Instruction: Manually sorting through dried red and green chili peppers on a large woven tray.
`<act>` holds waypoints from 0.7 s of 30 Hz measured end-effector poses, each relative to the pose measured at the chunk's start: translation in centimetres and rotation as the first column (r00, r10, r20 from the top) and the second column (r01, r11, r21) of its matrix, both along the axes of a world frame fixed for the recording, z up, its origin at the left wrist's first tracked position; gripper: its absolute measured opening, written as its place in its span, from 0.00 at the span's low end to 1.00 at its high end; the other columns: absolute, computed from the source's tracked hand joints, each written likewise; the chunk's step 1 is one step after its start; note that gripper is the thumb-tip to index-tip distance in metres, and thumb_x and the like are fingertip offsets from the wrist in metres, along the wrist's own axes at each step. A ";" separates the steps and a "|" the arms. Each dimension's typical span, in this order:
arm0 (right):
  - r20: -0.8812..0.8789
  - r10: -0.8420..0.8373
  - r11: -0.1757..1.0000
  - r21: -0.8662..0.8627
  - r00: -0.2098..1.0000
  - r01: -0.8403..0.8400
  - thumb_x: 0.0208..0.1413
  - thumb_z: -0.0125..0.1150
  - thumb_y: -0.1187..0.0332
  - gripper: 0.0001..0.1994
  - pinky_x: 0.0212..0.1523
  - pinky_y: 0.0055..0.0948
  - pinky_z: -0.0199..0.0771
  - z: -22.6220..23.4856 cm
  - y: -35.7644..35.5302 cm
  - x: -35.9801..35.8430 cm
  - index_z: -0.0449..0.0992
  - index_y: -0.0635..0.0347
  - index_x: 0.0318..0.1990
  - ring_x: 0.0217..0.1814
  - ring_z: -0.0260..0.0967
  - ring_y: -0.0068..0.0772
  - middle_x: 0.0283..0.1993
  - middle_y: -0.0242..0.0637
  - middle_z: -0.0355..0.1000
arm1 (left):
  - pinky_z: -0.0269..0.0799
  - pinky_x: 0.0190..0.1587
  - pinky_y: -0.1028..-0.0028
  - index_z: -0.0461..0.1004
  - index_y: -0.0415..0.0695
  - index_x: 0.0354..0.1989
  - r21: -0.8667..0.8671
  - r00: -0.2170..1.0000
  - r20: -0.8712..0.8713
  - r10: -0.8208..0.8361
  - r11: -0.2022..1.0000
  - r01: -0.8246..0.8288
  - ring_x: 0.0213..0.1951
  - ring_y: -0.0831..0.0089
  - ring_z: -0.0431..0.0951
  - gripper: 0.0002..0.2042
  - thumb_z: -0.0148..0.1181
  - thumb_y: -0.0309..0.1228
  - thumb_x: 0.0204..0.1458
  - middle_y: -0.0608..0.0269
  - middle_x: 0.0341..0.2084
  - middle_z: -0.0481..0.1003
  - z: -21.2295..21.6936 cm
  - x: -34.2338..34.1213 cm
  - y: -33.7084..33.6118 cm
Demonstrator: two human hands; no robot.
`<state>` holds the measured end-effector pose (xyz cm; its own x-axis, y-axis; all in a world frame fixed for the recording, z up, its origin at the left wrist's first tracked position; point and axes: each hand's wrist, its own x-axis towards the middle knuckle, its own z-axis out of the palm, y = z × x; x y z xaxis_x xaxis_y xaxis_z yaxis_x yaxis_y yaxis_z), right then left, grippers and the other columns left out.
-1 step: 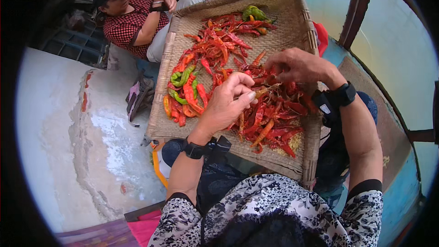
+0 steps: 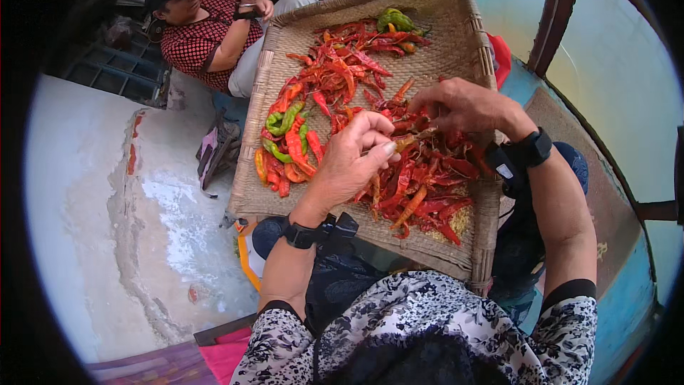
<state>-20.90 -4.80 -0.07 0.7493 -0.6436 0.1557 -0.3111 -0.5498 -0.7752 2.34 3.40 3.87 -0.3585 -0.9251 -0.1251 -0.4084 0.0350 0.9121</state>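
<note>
A shallow woven basket [image 2: 246, 203] holds a heap of dried red chili peppers [image 2: 420, 203]. Over the heap, my left hand [image 2: 356, 153] is closed, with thumb and fingers pinched on an orange-yellow chili pepper [image 2: 404, 143]. Close by on the right, my right hand [image 2: 467, 105] is bent down with its fingers curled near that pepper's stem end. What its fingertips hold, if anything, is hidden. Fresher red peppers [image 2: 298, 146] and curled green peppers [image 2: 285, 120] lie in the basket's left part. Another green pepper [image 2: 396, 21] sits near the far end.
A person [image 2: 206, 36] in a red-and-black patterned shirt sits beyond the basket's far left corner. Pale seeds [image 2: 459, 222] lie in the near right part of the basket. A worn, pale wall [image 2: 92, 192] is at left, and a dark frame [image 2: 559, 14] stands at right.
Both hands have shifted very slightly, the right one a little down and to the left. The peppers in the basket look the same.
</note>
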 end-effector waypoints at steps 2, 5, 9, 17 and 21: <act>-0.083 0.039 0.998 0.045 0.996 -0.036 0.48 0.63 0.71 0.16 0.43 0.39 0.72 -1.2 0.2 0.6 0.74 0.63 0.46 0.43 0.73 0.43 0.40 0.45 0.75 | 0.71 0.35 0.78 0.64 0.39 0.46 0.055 0.994 -0.105 0.021 0.998 -0.015 0.33 0.79 0.76 0.10 0.53 0.26 0.58 0.62 0.28 0.77 1.1 0.2 0.1; -0.139 0.050 0.995 -0.082 0.989 -0.062 0.49 0.61 0.72 0.14 0.41 0.39 0.71 -2.3 0.6 1.4 0.74 0.61 0.45 0.40 0.72 0.46 0.36 0.45 0.74 | 0.70 0.34 0.80 0.64 0.40 0.44 -0.161 0.990 -0.112 0.086 0.981 -0.104 0.32 0.80 0.75 0.08 0.52 0.25 0.58 0.61 0.33 0.76 2.2 0.4 -1.8; -0.073 0.010 0.995 -0.099 0.997 -0.017 0.50 0.61 0.71 0.12 0.41 0.39 0.71 -1.9 0.4 1.2 0.75 0.64 0.42 0.40 0.72 0.48 0.36 0.47 0.74 | 0.74 0.41 0.71 0.65 0.38 0.52 -0.708 0.921 0.133 0.366 0.686 -0.170 0.37 0.68 0.78 0.16 0.54 0.30 0.57 0.51 0.37 0.76 1.1 2.3 -6.4; 0.303 -0.071 0.990 0.139 0.950 0.029 0.56 0.57 0.66 0.11 0.38 0.29 0.72 1.1 -0.2 0.3 0.76 0.66 0.38 0.34 0.70 0.27 0.30 0.39 0.74 | 0.72 0.39 0.74 0.73 0.37 0.47 -0.185 0.993 -0.118 -0.019 0.983 -0.003 0.35 0.77 0.76 0.15 0.58 0.34 0.55 0.62 0.35 0.79 -3.5 -2.8 -4.3; 0.333 -0.057 0.988 0.155 0.941 0.005 0.56 0.57 0.66 0.11 0.37 0.28 0.72 0.9 -0.3 0.1 0.75 0.67 0.39 0.33 0.70 0.25 0.32 0.38 0.74 | 0.72 0.44 0.76 0.71 0.36 0.51 -0.032 0.997 -0.050 -0.051 0.998 0.049 0.40 0.80 0.75 0.15 0.55 0.30 0.58 0.65 0.38 0.77 -2.7 -2.5 -4.7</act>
